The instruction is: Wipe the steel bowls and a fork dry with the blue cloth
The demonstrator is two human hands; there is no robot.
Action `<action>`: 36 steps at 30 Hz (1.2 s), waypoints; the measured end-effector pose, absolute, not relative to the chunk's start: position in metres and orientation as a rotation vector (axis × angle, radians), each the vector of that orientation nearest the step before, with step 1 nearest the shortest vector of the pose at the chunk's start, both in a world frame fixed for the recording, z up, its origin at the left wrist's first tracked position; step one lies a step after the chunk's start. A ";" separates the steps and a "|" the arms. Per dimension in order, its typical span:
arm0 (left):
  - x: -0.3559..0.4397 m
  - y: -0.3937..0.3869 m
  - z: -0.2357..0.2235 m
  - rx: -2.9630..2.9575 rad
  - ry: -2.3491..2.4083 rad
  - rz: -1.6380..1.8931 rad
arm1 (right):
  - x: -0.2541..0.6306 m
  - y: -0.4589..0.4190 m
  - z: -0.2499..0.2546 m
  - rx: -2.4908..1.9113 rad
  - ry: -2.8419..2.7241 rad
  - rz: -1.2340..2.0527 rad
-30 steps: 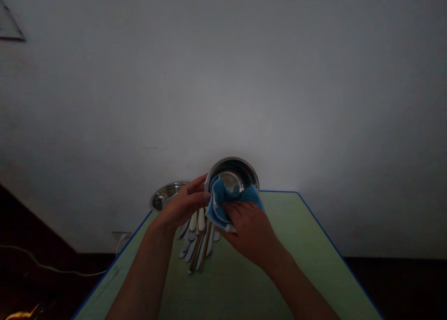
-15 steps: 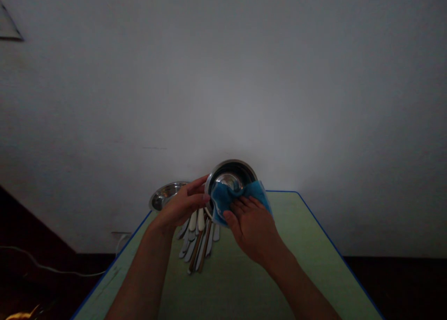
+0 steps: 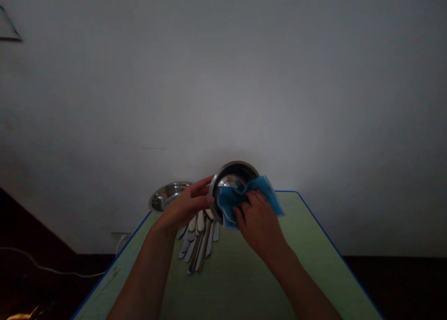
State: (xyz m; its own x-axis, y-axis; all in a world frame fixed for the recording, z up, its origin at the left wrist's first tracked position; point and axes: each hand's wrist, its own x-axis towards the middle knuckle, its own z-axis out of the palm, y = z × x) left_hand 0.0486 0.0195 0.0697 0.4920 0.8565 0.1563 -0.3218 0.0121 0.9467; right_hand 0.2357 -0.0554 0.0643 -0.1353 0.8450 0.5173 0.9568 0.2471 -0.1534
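A shiny metal bowl (image 3: 233, 168) is tilted with its opening toward me above the table's far edge. My left hand (image 3: 185, 206) grips its left rim, thumb in front and fingers behind. My right hand (image 3: 260, 217) is closed on a blue cloth (image 3: 230, 201), which lies over the bowl's lower right rim and partly inside it. Beneath the left hand and bowl, several pieces of cutlery (image 3: 197, 248) with cream, brown and metal handles lie in a bunch on the table; their far ends are hidden.
A second metal bowl (image 3: 165, 196) stands at the table's far left corner, partly behind my left hand. The pale green table (image 3: 226, 287) has a blue edge and meets a grey wall (image 3: 223, 87). A white cable (image 3: 52, 269) runs at the left.
The bowl and both hands have shifted slightly right. My right fingers, flatter before, have curled into the blue cloth, which is now more bunched and reaches farther right.
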 end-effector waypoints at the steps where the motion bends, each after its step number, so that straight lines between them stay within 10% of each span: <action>1: 0.049 0.019 0.070 1.236 0.553 0.994 | 0.236 -0.056 0.065 -1.638 -2.015 -0.294; 36: 0.048 0.020 0.069 1.281 0.597 0.958 | 0.239 -0.054 0.067 -1.705 -1.957 -0.391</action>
